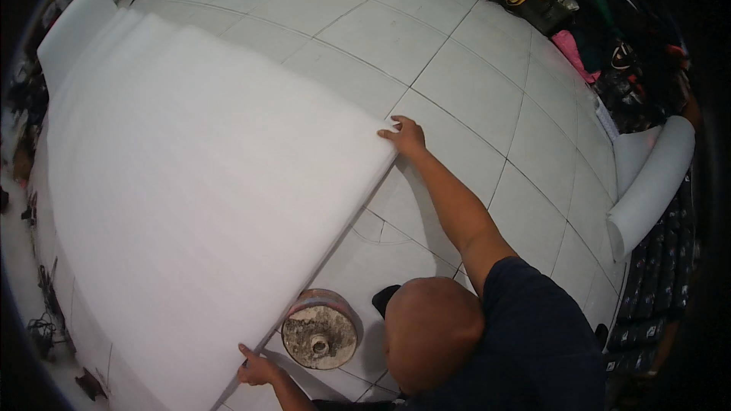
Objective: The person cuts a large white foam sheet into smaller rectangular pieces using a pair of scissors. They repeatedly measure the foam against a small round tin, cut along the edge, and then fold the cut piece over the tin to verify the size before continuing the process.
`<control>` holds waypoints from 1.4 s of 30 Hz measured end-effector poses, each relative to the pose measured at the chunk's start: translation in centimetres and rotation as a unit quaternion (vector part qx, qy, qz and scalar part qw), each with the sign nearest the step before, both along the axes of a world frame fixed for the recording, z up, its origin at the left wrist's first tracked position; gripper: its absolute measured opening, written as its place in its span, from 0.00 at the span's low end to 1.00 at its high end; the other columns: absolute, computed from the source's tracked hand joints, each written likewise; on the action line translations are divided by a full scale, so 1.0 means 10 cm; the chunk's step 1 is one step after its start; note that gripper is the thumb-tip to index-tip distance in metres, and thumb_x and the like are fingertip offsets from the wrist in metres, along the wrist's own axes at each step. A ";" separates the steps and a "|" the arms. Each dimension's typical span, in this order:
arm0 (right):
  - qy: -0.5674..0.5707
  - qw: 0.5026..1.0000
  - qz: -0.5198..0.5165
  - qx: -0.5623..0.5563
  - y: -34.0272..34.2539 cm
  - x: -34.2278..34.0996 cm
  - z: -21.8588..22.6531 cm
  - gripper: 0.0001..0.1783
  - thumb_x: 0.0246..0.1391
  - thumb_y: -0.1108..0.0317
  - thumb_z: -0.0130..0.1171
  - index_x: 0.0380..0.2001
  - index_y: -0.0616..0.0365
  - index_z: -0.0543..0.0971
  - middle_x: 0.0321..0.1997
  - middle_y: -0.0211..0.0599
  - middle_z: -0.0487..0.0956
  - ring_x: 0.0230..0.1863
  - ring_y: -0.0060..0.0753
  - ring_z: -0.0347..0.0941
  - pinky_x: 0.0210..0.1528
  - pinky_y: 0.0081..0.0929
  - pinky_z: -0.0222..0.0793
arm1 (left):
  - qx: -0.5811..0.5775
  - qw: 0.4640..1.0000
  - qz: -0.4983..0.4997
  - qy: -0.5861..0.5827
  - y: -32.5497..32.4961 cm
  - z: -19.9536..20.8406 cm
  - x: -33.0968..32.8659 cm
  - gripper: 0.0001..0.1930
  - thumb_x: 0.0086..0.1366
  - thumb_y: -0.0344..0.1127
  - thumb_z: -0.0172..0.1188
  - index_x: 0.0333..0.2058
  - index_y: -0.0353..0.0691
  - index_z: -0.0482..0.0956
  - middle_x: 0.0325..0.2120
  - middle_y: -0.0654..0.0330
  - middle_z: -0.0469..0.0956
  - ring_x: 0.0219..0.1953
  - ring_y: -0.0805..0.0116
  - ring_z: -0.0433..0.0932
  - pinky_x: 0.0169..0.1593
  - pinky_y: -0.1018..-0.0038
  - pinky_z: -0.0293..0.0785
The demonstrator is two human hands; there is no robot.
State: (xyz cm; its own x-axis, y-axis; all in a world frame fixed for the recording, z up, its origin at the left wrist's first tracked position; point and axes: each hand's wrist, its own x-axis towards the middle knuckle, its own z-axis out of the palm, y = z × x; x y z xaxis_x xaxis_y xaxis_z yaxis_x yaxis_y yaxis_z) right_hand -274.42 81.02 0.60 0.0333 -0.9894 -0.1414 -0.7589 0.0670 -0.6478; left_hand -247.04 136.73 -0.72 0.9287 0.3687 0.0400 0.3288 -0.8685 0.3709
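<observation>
A wide white sheet (205, 198) lies spread across the tiled floor (464, 61), filling the space to the left of and beyond the round weathered block (320, 332). The person's left hand (259, 370), just left of the block, is clamped on the sheet's near edge, thumb on top. The right hand (409, 137), well beyond the block, pinches the same edge at its corner. The hands are well apart, the edge running between them and passing right beside the block.

The spreading looks mostly done. What seems left is the far end, which curls up well beyond the block, and the edge, not yet let go. A pale roll (652, 190) lies well to the block's right, not laid out.
</observation>
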 end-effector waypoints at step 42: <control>0.079 0.989 0.107 0.064 -0.38 -0.06 -0.30 0.37 0.56 0.39 0.51 0.55 0.61 0.75 0.56 0.53 0.76 0.58 0.52 0.72 0.62 0.39 0.63 | 0.126 0.802 -0.582 -0.033 0.12 -0.05 0.26 0.44 0.59 0.62 0.57 0.66 0.41 0.58 0.69 0.42 0.50 0.70 0.40 0.49 0.68 0.41 0.37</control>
State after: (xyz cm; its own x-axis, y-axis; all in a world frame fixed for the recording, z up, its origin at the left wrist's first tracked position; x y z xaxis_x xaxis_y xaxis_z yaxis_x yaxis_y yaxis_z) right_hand -274.99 77.23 -2.45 0.2076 -0.9357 -0.2851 -0.8551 -0.0320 -0.5174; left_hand -244.47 137.91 -1.20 0.6305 -0.7751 0.0410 -0.7734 -0.6229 0.1173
